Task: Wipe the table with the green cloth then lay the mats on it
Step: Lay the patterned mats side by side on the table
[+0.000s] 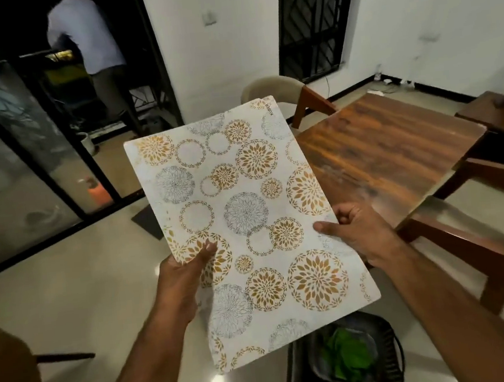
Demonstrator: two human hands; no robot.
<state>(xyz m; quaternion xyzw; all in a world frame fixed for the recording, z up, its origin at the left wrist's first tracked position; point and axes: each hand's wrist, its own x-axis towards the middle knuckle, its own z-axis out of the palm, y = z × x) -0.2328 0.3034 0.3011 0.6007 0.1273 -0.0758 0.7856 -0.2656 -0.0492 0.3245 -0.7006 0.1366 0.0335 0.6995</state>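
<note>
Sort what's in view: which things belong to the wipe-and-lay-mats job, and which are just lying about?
Job: mats, gripped by left hand and right hand; wooden table; green cloth in the dark basket.
Lying about: beige chair; wooden chair; person at the doorway.

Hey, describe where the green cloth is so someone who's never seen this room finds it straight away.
Start at the wooden table on the right, then look down past its near end, just below the patterned mats. A dark basket sits there, and the green cloth lies crumpled inside it, the only bright green thing nearby.
</note>
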